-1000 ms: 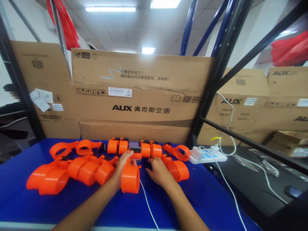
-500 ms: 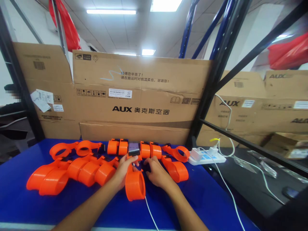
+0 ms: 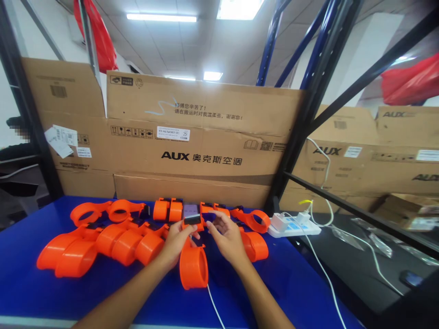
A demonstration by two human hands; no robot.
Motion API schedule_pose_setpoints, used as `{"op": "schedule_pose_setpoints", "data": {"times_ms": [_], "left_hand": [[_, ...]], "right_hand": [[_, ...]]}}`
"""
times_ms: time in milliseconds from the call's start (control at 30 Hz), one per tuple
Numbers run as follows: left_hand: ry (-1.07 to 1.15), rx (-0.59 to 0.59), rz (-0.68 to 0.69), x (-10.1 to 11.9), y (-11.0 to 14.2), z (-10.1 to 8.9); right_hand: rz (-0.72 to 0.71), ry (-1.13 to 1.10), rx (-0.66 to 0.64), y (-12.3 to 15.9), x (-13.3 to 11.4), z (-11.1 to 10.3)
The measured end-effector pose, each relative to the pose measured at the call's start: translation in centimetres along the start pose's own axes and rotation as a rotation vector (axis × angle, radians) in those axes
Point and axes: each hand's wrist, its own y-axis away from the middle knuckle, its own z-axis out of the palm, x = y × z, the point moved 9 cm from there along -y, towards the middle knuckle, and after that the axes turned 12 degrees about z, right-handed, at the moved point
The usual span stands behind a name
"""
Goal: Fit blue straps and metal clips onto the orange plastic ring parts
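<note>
My left hand [image 3: 176, 241] is closed on the head end of an orange tape dispenser [image 3: 192, 269], whose round ring hangs toward me. A black piece with a pale edge shows at the held end. Just right of that end is my right hand [image 3: 227, 238], raised with its fingers apart and no object visible in it. Whether its fingertips touch the dispenser I cannot tell. Behind the held dispenser a phone-like device [image 3: 190, 210] with a lit screen stands among more orange dispensers [image 3: 161, 210].
More orange dispensers [image 3: 77, 258] lie in rows at the left of the blue tabletop [image 3: 144, 297], others [image 3: 257, 246] at the right. A white power strip [image 3: 295, 226] with plugs and cables sits at the right edge. A cardboard sheet [image 3: 206, 183] walls off the back.
My right hand has risen from near the tabletop toward the dispenser's head, and its fingers have spread. My left hand still holds the dispenser in nearly the same place.
</note>
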Motion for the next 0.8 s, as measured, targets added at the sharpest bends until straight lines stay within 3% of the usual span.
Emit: {"op": "schedule_pose_setpoints", "data": {"times_ms": [133, 367, 533, 800], "left_hand": [[-0.031, 0.003, 0.018, 0.1, -0.1, -0.2], [-0.048, 0.023, 0.037, 0.4, -0.2, -0.3], [-0.067, 0.036, 0.069, 0.5, -0.2, -0.3], [-0.061, 0.028, 0.083, 0.8, -0.2, -0.1]], "right_hand": [[-0.023, 0.000, -0.041, 0.5, -1.1, 0.4], [-0.157, 0.218, -0.136, 1.6, -4.6, 0.9], [-0.194, 0.308, -0.156, 1.9, -4.1, 1.4], [-0.240, 0.316, -0.081, 2.0, -3.6, 1.2]]}}
